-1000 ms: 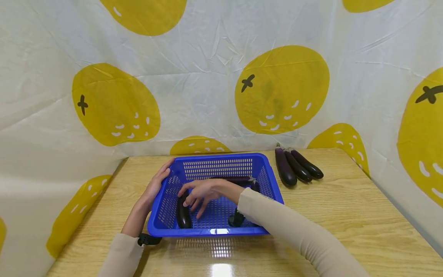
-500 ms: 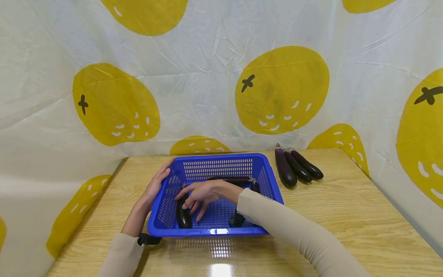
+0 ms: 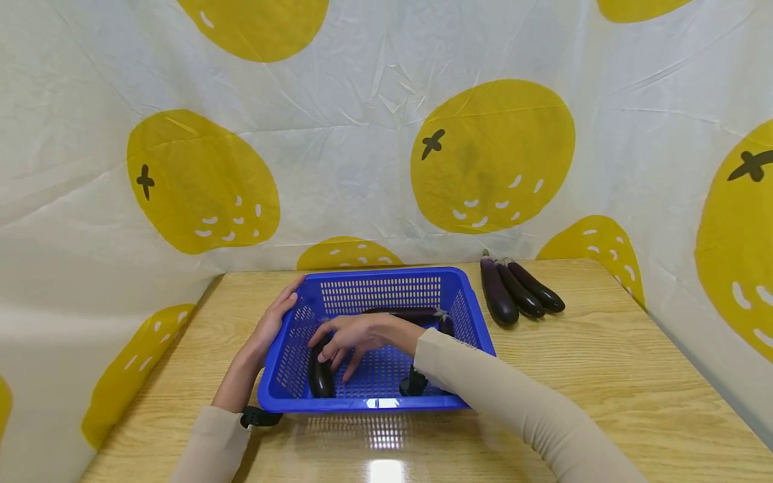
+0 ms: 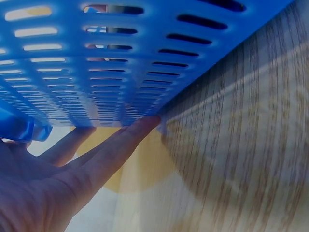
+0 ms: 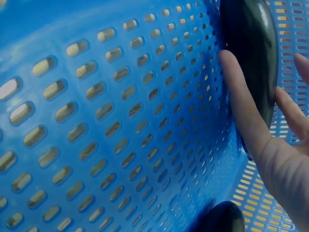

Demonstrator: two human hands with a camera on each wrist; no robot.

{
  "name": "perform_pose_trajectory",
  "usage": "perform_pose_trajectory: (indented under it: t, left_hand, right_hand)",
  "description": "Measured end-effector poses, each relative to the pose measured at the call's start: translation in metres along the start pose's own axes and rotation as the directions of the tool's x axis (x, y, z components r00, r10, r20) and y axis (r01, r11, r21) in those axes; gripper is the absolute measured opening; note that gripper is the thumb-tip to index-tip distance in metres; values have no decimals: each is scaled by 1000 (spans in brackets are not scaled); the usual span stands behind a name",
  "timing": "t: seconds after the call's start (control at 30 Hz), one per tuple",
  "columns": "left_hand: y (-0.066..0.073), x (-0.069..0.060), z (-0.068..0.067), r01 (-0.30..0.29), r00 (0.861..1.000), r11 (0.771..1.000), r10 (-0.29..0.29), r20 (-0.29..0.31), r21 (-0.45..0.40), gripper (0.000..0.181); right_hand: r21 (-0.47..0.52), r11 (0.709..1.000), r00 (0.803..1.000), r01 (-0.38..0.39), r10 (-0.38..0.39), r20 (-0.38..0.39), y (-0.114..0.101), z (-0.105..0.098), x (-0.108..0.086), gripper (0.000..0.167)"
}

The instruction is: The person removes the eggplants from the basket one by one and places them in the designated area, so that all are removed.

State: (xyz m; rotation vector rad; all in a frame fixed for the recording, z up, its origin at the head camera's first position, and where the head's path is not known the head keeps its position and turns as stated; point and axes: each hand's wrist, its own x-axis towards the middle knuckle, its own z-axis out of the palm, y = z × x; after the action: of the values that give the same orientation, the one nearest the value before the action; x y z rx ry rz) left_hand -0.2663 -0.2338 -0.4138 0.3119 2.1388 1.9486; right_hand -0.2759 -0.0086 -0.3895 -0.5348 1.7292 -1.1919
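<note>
A blue perforated plastic basket (image 3: pixel 380 404) sits on the wooden table. My left hand (image 3: pixel 270 329) rests along its left side, and in the left wrist view the straight fingers (image 4: pixel 116 150) touch the outer wall. Inside the basket, my right hand (image 3: pixel 353 335) holds a dark eggplant (image 3: pixel 320 376) lying lengthwise by the left wall. The right wrist view has thumb and fingers on opposite sides of that eggplant (image 5: pixel 253 53). Another eggplant (image 3: pixel 417 313) lies along the back wall, partly behind the right hand. A further one (image 3: pixel 445 325) shows at the right, mostly covered by the forearm.
Three eggplants (image 3: pixel 522 288) lie side by side on the table (image 3: pixel 604 376), right of the basket. A white cloth (image 3: pixel 350 168) with yellow fruit prints hangs behind and beside the table. Black wrist devices (image 3: pixel 260 417) are strapped to both arms.
The right hand's fingers have shifted slightly over the left eggplant. Left hand, basket and the other eggplants stay where they were.
</note>
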Motion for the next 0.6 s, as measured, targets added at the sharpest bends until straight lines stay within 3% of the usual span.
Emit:
perform_pose_trajectory:
  t: [0.3,0.6]
  left_hand:
    - [-1,-1,-1,13,1000,1000,-13,-1,11,54]
    - [-1,0,-1,10,1000,1000,-10,3,-8,54]
  right_hand:
    - [-45,998,998,34,-37,-57,-1,-1,-1,37]
    - [-117,990,990,84,-96,-100,-2,-1,1,36]
